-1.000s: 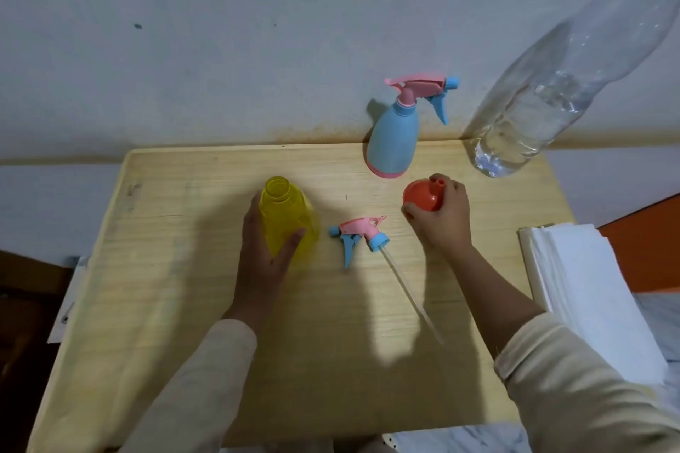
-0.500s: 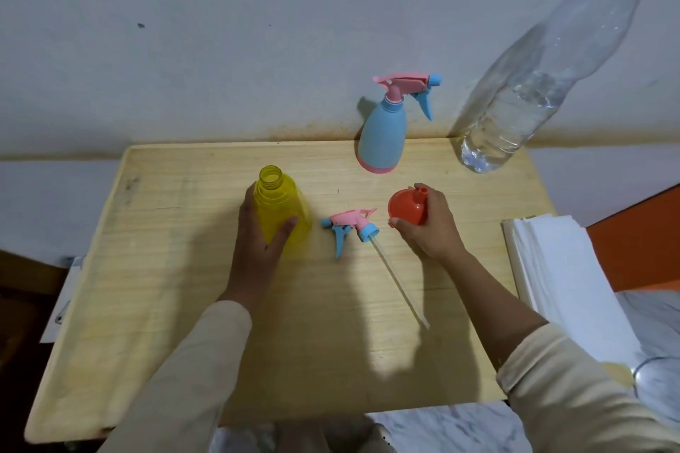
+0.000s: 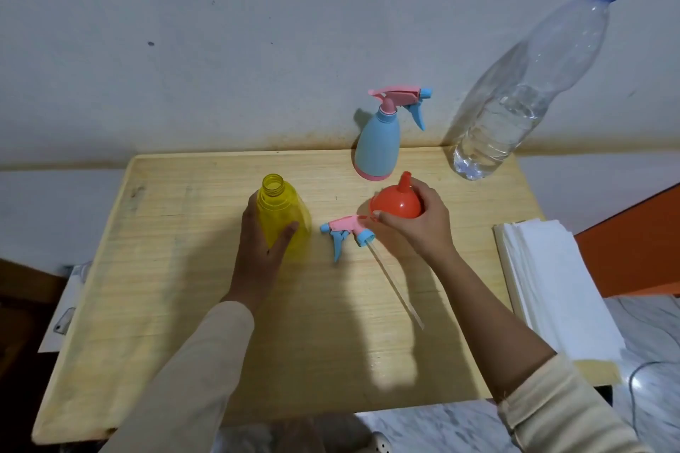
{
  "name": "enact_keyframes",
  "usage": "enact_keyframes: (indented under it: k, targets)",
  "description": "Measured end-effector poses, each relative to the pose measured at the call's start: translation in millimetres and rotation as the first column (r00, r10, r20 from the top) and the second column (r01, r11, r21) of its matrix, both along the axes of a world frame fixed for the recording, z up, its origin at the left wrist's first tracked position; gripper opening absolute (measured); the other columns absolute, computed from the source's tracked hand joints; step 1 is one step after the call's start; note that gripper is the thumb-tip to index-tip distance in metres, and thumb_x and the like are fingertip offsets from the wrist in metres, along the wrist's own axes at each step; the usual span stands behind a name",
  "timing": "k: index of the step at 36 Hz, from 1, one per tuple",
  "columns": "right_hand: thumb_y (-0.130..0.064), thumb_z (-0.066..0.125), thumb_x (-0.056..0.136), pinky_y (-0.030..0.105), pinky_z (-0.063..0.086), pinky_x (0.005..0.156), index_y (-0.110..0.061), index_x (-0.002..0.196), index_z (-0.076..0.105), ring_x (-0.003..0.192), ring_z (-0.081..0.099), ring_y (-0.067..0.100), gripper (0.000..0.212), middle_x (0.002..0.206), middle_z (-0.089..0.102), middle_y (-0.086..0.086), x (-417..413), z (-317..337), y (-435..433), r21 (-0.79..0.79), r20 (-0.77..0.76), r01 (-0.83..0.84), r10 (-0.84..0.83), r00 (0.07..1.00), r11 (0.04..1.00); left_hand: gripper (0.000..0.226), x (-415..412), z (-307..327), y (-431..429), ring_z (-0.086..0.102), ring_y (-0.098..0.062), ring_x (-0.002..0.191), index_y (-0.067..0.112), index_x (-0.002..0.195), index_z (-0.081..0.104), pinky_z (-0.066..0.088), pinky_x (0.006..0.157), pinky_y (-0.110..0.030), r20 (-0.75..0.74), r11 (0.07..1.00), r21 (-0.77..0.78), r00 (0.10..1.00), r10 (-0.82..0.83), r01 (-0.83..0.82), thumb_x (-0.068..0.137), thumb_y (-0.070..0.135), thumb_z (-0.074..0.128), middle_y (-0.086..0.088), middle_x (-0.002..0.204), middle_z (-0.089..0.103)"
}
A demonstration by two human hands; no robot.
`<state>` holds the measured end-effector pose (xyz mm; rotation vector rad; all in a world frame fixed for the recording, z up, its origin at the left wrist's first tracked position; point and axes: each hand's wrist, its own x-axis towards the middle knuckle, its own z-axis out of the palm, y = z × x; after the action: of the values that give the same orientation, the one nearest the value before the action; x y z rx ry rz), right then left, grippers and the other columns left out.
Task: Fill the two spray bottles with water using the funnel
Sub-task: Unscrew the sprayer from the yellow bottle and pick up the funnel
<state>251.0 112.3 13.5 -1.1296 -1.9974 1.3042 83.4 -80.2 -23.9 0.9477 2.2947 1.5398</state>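
I've picked up the funnel (image 3: 397, 200)
My right hand (image 3: 417, 226) has raised it off the table (image 3: 176, 305), fingers curled round its bowl, spout upward; my left hand (image 3: 262, 245) grips the open yellow bottle (image 3: 281, 208), so seating it comes next

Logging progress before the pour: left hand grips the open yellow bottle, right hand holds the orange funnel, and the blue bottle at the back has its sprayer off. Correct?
No: the head view shows the blue bottle with its sprayer on. The left hand grips the open yellow bottle and the right hand holds the orange funnel.
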Motion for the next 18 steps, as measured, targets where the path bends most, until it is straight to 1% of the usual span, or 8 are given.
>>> enact_keyframes:
  k: [3,6,10,12,14,16,18]
  targets:
    - [-0.031,0.089,0.057,0.026,0.052,0.082,-0.026,0.115,0.052,0.103,0.056,0.013,0.069,0.115,0.055,-0.007,-5.9,9.3,-8.4,-0.043,-0.044,-0.030,0.029,0.999,0.999,0.070,0.2,0.8,0.4,0.040,-0.018,0.130,0.017,0.147,0.026,0.033,0.105,-0.030,0.013,1.000,0.000,1.000,-0.002,0.002,0.089,0.041,0.058,-0.003,0.143,0.040]
    - [-0.029,0.087,0.061,0.019,0.049,0.075,-0.026,0.113,0.052,0.102,0.056,0.011,0.063,0.115,0.056,-0.006,-12.2,17.9,-16.5,-0.090,-0.097,-0.033,0.024,0.995,0.995,0.071,-0.1,0.5,-0.1,0.039,-0.019,0.131,0.017,0.147,0.025,0.033,0.106,-0.030,0.007,1.000,0.002,1.000,-0.002,0.002,0.089,0.042,0.058,-0.004,0.144,0.039]
    - [-0.017,0.084,0.065,0.011,0.049,0.064,-0.027,0.110,0.058,0.092,0.060,0.003,0.053,0.104,0.058,-0.015,-20.3,31.7,-25.9,-0.154,-0.186,-0.055,0.026,0.982,0.987,0.073,-1.4,-0.1,-0.1,0.038,-0.015,0.131,0.018,0.147,0.026,0.031,0.106,-0.028,-0.002,1.000,0.002,1.000,0.011,-0.011,0.086,0.044,0.057,-0.002,0.144,0.039]
    - [-0.017,0.085,0.064,0.014,0.051,0.066,-0.026,0.113,0.060,0.095,0.060,0.006,0.055,0.109,0.059,-0.009,-25.7,36.7,-29.9,-0.155,-0.208,-0.085,0.051,0.977,0.984,0.072,-0.8,1.5,0.0,0.038,-0.013,0.130,0.019,0.146,0.026,0.029,0.106,-0.026,-0.005,1.000,0.006,1.000,0.008,-0.008,0.086,0.045,0.056,0.000,0.142,0.039]
    - [-0.024,0.086,0.061,0.022,0.053,0.073,-0.030,0.112,0.060,0.103,0.057,0.014,0.057,0.117,0.057,-0.002,-32.2,40.3,-33.5,-0.124,-0.198,-0.112,0.087,0.976,0.986,0.072,-0.7,2.4,-0.5,0.038,-0.011,0.128,0.019,0.146,0.026,0.029,0.105,-0.024,-0.020,1.000,0.006,1.000,0.001,-0.001,0.086,0.047,0.055,0.001,0.140,0.040]
    - [-0.031,0.083,0.058,0.028,0.054,0.079,-0.031,0.111,0.059,0.105,0.055,0.016,0.058,0.119,0.055,-0.001,-38.6,46.5,-37.7,-0.095,-0.188,-0.138,0.118,0.975,0.986,0.075,-1.3,3.0,-0.7,0.038,-0.008,0.127,0.020,0.146,0.025,0.030,0.105,-0.024,-0.019,1.000,0.006,1.000,-0.002,0.002,0.085,0.053,0.054,0.002,0.140,0.039]
    - [-0.031,0.082,0.057,0.028,0.053,0.080,-0.027,0.111,0.056,0.104,0.054,0.015,0.060,0.118,0.053,-0.001,-45.3,54.4,-42.0,-0.054,-0.169,-0.162,0.151,0.974,0.985,0.075,-1.0,4.1,-0.9,0.038,-0.007,0.127,0.022,0.146,0.024,0.030,0.104,-0.024,-0.012,1.000,0.007,1.000,-0.005,0.005,0.085,0.054,0.054,0.004,0.139,0.039]
